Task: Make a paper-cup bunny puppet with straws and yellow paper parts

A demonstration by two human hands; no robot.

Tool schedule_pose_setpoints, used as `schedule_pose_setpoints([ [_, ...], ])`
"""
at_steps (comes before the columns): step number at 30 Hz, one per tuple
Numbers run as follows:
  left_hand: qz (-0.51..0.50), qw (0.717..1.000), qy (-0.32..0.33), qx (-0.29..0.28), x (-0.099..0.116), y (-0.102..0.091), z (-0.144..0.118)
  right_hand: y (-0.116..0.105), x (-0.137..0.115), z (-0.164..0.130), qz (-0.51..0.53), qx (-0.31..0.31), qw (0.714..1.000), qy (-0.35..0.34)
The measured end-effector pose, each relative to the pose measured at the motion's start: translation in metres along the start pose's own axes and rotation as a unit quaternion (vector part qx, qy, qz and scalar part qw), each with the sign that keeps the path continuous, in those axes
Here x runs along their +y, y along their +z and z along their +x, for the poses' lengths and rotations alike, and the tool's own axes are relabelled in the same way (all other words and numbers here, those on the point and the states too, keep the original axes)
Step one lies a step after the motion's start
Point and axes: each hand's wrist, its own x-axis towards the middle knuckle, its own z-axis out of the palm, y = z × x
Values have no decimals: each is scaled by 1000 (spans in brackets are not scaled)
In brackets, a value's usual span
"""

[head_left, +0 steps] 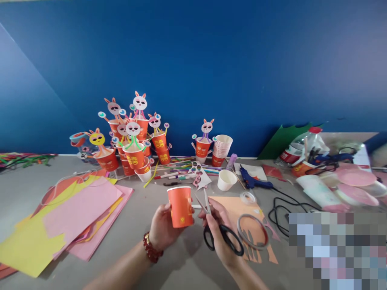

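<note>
My left hand (161,229) holds an orange paper cup (180,206) upside down above the grey table (151,257). A red bead bracelet (150,249) sits on that wrist. My right hand (219,233) grips black-handled scissors (222,235) with the blades open and pointing up, just right of the cup. Whether the blade tips touch the cup, I cannot tell. Under the right hand lies an orange paper sheet (231,205) with a tape ring (252,230) on it.
Finished bunny cups (133,137) stand against the blue wall, beside a stack of cups (222,148). Pink and yellow paper sheets (69,217) lie at left. A white cup (226,179), blue glue gun (254,181), black cable (281,213) and cluttered supplies (326,173) fill the right.
</note>
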Motion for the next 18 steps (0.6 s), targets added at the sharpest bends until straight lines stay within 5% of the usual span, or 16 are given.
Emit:
schedule_pose_setpoints([
  [7,38,998,36,18,-4,-3,0,3,-5,-1,8,24,1000,3],
  [13,4,996,25,80,-4,-3,2,5,-6,-7,28,-16,999,15],
  [18,-35,998,25,55,0,4,3,7,-8,-10,31,-44,998,24],
])
